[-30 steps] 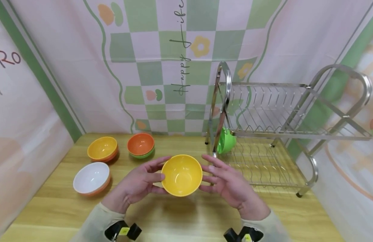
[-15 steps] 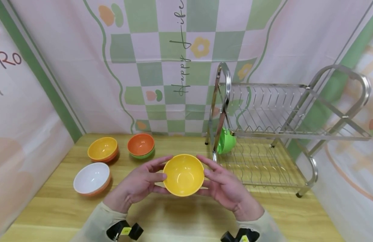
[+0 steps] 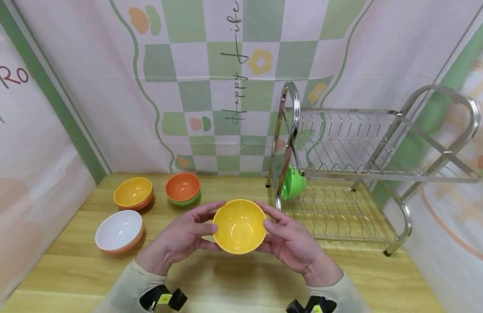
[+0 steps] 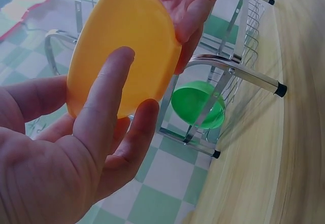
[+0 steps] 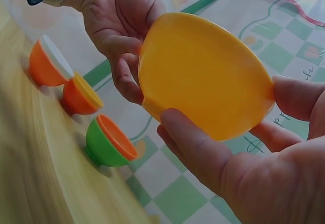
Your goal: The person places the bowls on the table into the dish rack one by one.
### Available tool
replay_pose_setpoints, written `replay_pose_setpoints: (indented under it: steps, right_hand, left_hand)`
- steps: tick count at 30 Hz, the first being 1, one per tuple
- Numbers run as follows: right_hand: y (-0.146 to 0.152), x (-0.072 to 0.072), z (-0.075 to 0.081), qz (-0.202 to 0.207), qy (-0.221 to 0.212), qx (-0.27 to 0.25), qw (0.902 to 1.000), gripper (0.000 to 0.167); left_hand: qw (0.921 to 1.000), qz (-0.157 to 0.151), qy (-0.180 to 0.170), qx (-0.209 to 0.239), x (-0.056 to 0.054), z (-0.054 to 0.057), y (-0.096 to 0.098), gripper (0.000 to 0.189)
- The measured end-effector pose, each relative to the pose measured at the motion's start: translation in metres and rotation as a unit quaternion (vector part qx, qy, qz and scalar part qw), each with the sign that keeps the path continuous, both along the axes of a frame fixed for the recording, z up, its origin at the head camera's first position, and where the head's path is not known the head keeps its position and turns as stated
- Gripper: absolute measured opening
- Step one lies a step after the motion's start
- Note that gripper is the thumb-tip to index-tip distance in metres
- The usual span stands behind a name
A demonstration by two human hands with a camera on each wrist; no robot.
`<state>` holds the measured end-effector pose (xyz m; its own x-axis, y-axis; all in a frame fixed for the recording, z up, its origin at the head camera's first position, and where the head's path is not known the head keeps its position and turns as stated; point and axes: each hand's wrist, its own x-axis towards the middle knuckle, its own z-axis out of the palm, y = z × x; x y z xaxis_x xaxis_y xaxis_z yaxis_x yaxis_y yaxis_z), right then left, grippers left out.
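Note:
A glossy yellow bowl is held up over the table, its inside turned toward the head camera. My left hand grips its left side, thumb at the rim and fingers spread behind. On the opposite side my right hand holds it the same way, thumb on the rim. From the left wrist view the bowl's smooth outside shows, with fingers pressed against it. The right wrist view has the yellow underside between both hands.
Left on the wooden table stand a white bowl, a yellow bowl in an orange one, and an orange bowl in a green one. At right stands a two-tier metal dish rack with a green bowl on its lower tier.
My right hand has moved left from beside the bowl, and its thumb and fingers now grip the rim. The bowl and left hand have shifted slightly right.

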<state>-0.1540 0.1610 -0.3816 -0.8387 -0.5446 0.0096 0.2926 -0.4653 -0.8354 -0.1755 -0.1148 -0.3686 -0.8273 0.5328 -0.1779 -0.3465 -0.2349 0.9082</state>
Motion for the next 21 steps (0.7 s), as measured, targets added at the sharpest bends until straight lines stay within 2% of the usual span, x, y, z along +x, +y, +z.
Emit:
replay_pose_setpoints:
  steps: [9, 21]
  right_hand:
    - [0.003, 0.000, -0.001, -0.004, 0.028, 0.014, 0.9995, 0.051]
    - [0.015, 0.001, 0.002, -0.019, 0.033, 0.035, 0.9987, 0.047]
  left_hand:
    - [1.0000, -0.003, 0.005, 0.003, 0.000, 0.000, 0.002, 0.062]
    - [0.9998, -0.008, 0.014, 0.013, 0.000, 0.000, 0.013, 0.063]
